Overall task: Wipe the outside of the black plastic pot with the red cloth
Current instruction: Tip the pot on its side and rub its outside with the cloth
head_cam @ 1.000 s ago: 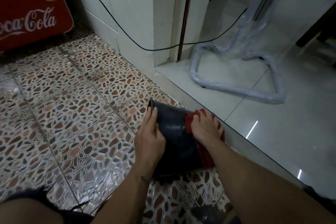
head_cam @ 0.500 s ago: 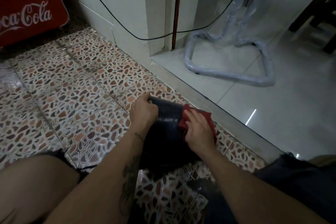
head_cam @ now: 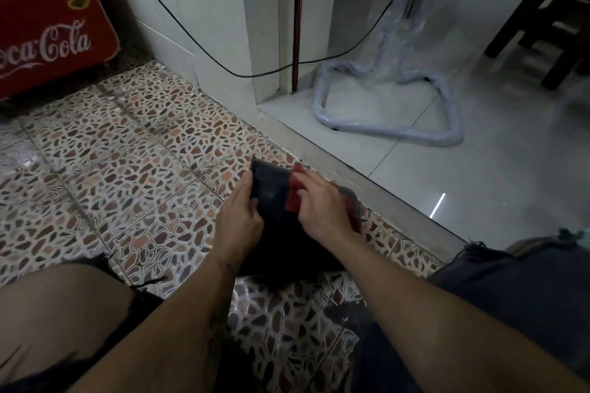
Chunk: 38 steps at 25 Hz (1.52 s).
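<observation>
Red cloth [head_cam: 294,193] is pressing under your right hand [head_cam: 322,204] mid-wipe; your left hand [head_cam: 240,217] is gripping the pot [head_cam: 271,188], with much surface seemingly left.

The scene is dimly and unevenly lit. The brightest area is found at the upper right of the frame, where the pale floor tiles [head_cam: 479,169] are washed by soft light, and a thin streak of glare [head_cam: 436,206] is reflected at right of centre. The lower part is left in shadow. Straight lines are bent by wide-angle distortion toward the edges. Motion blur is seen on the right hand [head_cam: 322,204], and perhaps on the wrapped stand [head_cam: 389,124].
</observation>
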Each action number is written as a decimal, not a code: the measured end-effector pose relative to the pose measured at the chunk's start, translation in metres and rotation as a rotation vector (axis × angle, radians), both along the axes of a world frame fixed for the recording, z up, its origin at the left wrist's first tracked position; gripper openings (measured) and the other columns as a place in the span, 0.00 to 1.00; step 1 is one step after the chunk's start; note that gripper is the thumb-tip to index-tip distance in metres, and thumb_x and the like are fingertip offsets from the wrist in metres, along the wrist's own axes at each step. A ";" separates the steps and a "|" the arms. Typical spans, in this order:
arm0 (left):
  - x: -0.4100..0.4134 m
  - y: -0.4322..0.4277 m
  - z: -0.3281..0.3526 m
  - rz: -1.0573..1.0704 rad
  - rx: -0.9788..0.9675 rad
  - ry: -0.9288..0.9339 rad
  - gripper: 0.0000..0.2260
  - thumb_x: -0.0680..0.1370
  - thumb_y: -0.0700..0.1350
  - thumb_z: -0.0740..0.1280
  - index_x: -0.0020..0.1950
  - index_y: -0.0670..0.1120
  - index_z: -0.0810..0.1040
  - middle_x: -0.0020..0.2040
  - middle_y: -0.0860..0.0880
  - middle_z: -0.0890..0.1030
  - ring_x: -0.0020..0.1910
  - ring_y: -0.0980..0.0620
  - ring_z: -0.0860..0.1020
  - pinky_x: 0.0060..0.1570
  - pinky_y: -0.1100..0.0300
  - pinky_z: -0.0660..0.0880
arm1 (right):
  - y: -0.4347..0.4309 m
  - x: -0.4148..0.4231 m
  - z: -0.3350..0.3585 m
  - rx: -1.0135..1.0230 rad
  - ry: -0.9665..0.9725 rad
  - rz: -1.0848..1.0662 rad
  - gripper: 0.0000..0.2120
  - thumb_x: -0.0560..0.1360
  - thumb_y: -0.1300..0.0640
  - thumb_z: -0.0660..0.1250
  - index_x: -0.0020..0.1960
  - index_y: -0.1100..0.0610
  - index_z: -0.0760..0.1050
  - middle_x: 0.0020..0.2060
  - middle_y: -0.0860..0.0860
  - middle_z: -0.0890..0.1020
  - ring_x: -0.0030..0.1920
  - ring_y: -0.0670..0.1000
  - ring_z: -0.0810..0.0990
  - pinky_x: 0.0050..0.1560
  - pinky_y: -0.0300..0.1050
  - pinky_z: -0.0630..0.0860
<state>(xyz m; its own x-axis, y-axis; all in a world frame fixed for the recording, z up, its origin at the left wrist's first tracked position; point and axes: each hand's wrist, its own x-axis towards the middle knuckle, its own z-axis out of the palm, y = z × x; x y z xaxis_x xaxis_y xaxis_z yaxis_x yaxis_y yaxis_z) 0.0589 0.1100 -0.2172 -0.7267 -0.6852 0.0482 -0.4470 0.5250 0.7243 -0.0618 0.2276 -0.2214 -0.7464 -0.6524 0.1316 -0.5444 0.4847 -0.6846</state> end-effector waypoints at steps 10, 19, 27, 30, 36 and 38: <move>-0.023 -0.007 -0.002 0.235 0.174 0.123 0.23 0.80 0.43 0.59 0.75 0.58 0.67 0.66 0.51 0.77 0.63 0.50 0.73 0.69 0.48 0.66 | 0.050 -0.010 -0.048 0.456 0.081 -0.039 0.30 0.83 0.45 0.49 0.82 0.50 0.46 0.83 0.50 0.47 0.82 0.55 0.48 0.80 0.57 0.44; -0.026 -0.003 -0.014 0.251 0.105 0.141 0.23 0.80 0.42 0.58 0.75 0.56 0.66 0.69 0.52 0.75 0.65 0.48 0.74 0.66 0.48 0.69 | 0.003 -0.003 -0.023 0.406 -0.004 -0.027 0.27 0.81 0.51 0.56 0.80 0.49 0.60 0.81 0.48 0.59 0.80 0.59 0.54 0.80 0.59 0.50; -0.025 -0.002 -0.006 0.239 0.240 0.140 0.22 0.81 0.45 0.57 0.75 0.59 0.66 0.69 0.52 0.74 0.66 0.49 0.71 0.70 0.49 0.65 | 0.027 -0.060 -0.027 0.546 -0.182 -0.107 0.25 0.82 0.47 0.51 0.78 0.44 0.60 0.79 0.47 0.62 0.79 0.57 0.57 0.76 0.65 0.54; -0.024 0.006 -0.005 0.266 0.275 0.138 0.22 0.82 0.46 0.57 0.75 0.59 0.66 0.70 0.52 0.73 0.67 0.49 0.71 0.69 0.53 0.65 | 0.009 -0.071 -0.027 0.585 -0.290 -0.153 0.28 0.77 0.47 0.47 0.77 0.42 0.61 0.79 0.48 0.63 0.77 0.62 0.59 0.75 0.68 0.55; -0.028 -0.003 -0.010 0.338 0.327 0.135 0.22 0.81 0.44 0.59 0.75 0.58 0.68 0.69 0.49 0.76 0.65 0.47 0.74 0.67 0.55 0.67 | -0.047 -0.031 -0.013 0.499 -0.264 -0.105 0.27 0.80 0.48 0.48 0.79 0.41 0.57 0.82 0.43 0.53 0.81 0.57 0.46 0.77 0.68 0.39; -0.032 -0.013 -0.009 0.342 0.377 0.136 0.22 0.81 0.42 0.60 0.74 0.56 0.70 0.68 0.49 0.76 0.64 0.49 0.74 0.65 0.58 0.68 | -0.040 0.011 -0.021 0.415 -0.143 0.007 0.28 0.81 0.46 0.50 0.81 0.39 0.51 0.82 0.42 0.48 0.81 0.54 0.42 0.78 0.63 0.36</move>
